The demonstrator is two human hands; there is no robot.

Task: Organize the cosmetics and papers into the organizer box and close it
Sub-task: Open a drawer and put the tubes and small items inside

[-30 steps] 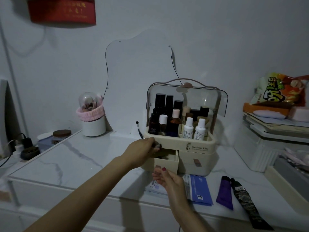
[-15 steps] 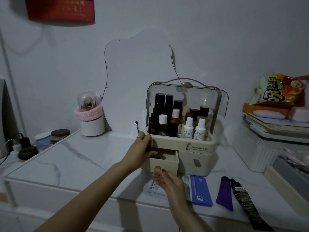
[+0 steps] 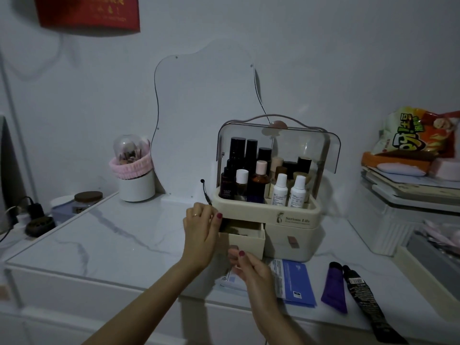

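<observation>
Organizer box (image 3: 293, 220) stands on the white marble-patterned tabletop (image 3: 104, 235), against the wall, with its clear lid (image 3: 308, 145) raised. I see its upper tray packed with upright bottles (image 3: 258, 175), dark ones at the back and two white ones at the front right. The left drawer (image 3: 242, 239) is pulled partly out; the right drawer (image 3: 290, 241) sits flush.

My left hand (image 3: 201, 235) is at the left corner of the box, just above the open drawer, fingers loosely bent. A thin dark stick (image 3: 206, 192) rises from behind its fingertips, but I cannot tell whether the fingers pinch it or merely lie in front of it. My right hand (image 3: 251, 270) is at the drawer front, thumb and fingers curled at the small pull tab (image 3: 234, 248); the grasp appears to be on the tab.

Papers (image 3: 293, 282), blue and white, lie flat on the tabletop in front of the box, partly under the right hand. A purple tube (image 3: 334, 287) and a black tube (image 3: 366, 297) lie side by side to the right of the papers, touching or nearly so.

Off to the left I note a white cup (image 3: 137, 188) with a pink band, and a brown-lidded jar (image 3: 87, 199). A snack bag (image 3: 418, 135) tops a stack at the right.
</observation>
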